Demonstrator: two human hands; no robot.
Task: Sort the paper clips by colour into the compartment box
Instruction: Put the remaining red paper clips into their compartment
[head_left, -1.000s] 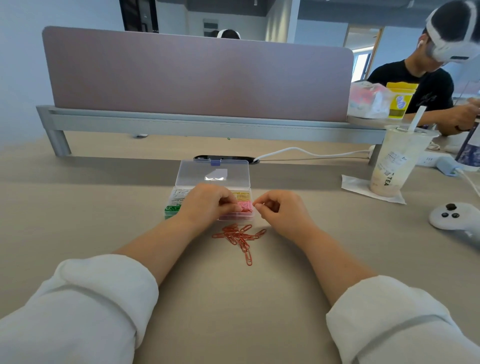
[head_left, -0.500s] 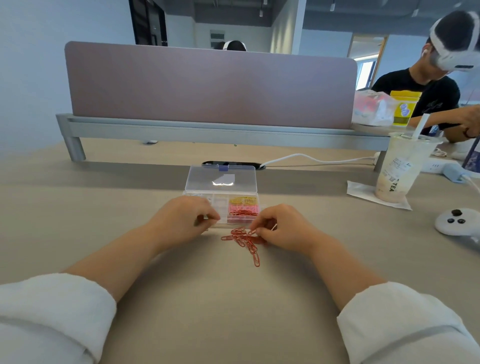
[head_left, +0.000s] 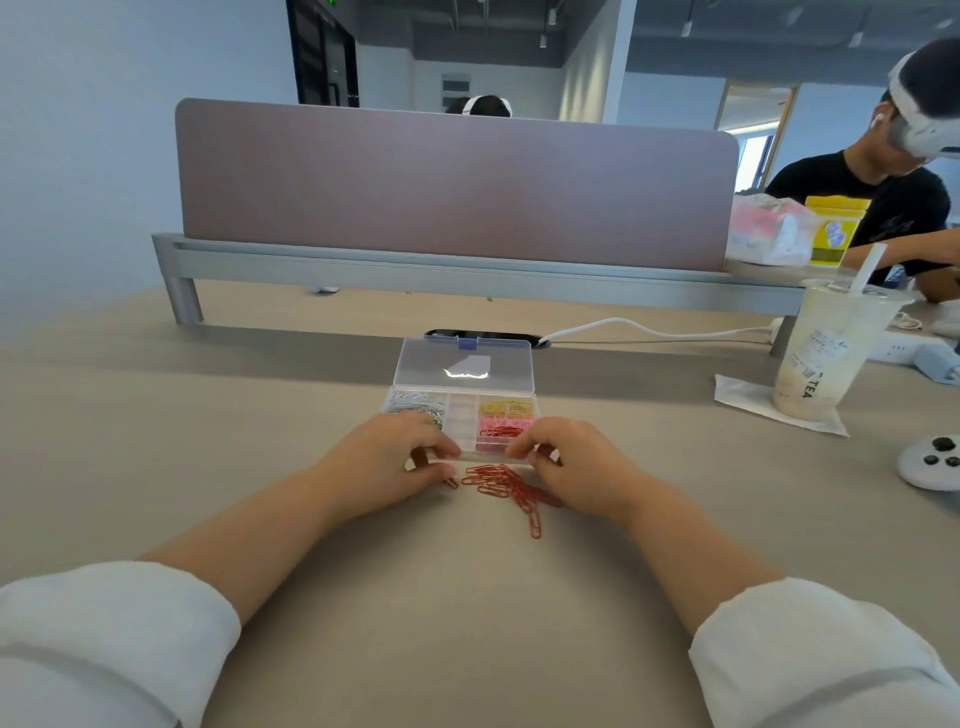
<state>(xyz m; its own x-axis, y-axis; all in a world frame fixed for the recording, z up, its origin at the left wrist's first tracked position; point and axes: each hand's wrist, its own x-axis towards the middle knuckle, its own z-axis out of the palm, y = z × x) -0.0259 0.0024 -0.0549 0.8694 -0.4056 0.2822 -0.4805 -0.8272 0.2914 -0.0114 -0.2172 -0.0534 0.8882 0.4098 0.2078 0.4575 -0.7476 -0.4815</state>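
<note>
On the beige table (head_left: 467, 623), curled fingers of your left hand (head_left: 384, 467) and right hand (head_left: 582, 467) reach the front edge of the compartment box (head_left: 460, 422); whether they pinch anything, I cannot tell. Red paper clips (head_left: 501, 483) lie heaped between your hands.

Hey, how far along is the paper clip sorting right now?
Done: white clips, yellow clips and pink clips sit in the box, with a few red ones. In hand: left hand and right hand curl at its front edge; a grip is unclear. Left: the red pile on the table.
</note>
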